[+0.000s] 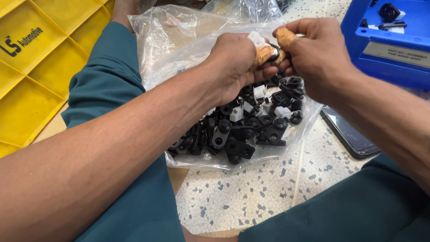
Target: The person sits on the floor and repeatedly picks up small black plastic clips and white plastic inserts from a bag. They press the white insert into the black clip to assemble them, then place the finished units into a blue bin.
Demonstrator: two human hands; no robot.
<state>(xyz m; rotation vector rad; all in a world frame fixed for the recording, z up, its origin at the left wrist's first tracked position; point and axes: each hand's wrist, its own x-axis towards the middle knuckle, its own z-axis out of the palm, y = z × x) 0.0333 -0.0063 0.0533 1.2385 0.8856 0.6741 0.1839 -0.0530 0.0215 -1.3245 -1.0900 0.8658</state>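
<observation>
the person sat on the speckled floor (251,197) with both hands raised over an open clear plastic bag (179,49) full of small black and white parts (244,130). the left hand (235,67) and the right hand (318,56), some fingertips wrapped in tan tape, were pinched together on one small white and black part (262,45), held just above the heap. the grip looked narrow and taped fingers might slip, so the piece could have dropped back into the pile and been lost among its likes. a dark phone (349,134) lay just beside the bag, a blue bin (394,40) and a yellow crate (40,71) to either side.
</observation>
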